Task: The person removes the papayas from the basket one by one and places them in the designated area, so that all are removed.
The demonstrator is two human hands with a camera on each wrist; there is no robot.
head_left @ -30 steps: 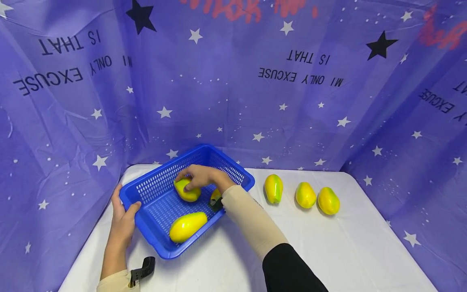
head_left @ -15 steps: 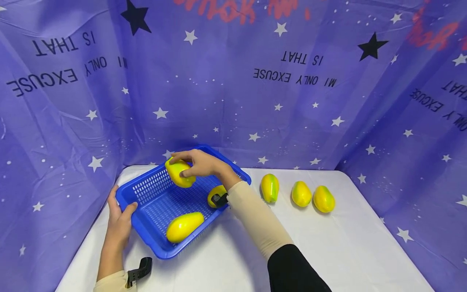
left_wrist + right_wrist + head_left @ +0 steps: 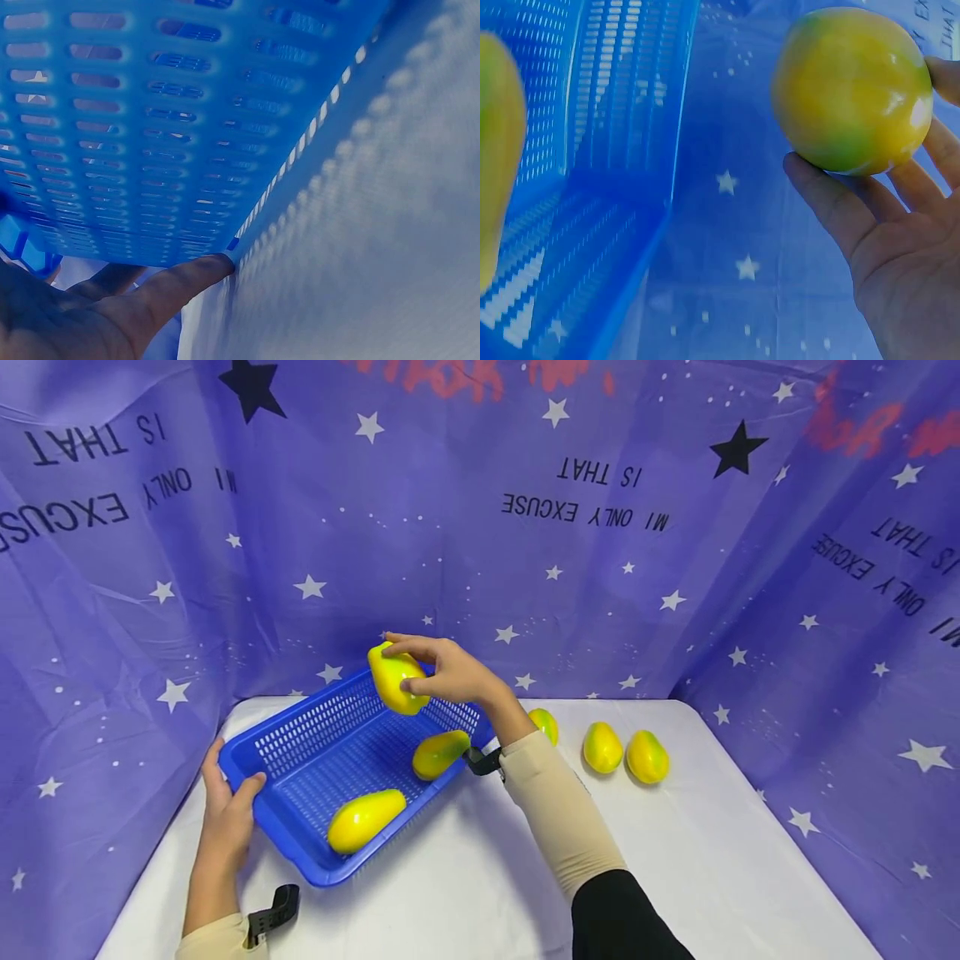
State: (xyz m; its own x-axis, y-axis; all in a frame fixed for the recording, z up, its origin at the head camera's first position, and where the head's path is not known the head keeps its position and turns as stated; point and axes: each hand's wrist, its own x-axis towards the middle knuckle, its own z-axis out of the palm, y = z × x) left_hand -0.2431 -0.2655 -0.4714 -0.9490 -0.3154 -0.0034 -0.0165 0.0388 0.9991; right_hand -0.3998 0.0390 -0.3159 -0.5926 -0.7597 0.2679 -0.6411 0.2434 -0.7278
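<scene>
Fruit in your right hand (image 3: 450, 675) was the weak point: you held a glossy yellow-green mango (image 3: 396, 678) by fingertips and thumb, lifted above the far rim of the blue basket (image 3: 300, 860), at the far left of the table (image 3: 675, 877). The right wrist view showed the mango (image 3: 853, 88) resting on your fingers (image 3: 832, 202) rather than wrapped by them, so on that smooth skin I judged a slip likely; it could have dropped onto the two mangoes lying in the basket (image 3: 438, 753) (image 3: 365, 819) or bounced off the rim.

Your left hand (image 3: 225, 827) gripped the basket's near left corner, thumb over the rim, fingers (image 3: 176, 289) under its wall. A loosened hold there could have let the light basket skid on the white cloth.

Three more mangoes (image 3: 603, 747) sat in a row to the right, near your forearm; a careless sweep might have rolled them.
</scene>
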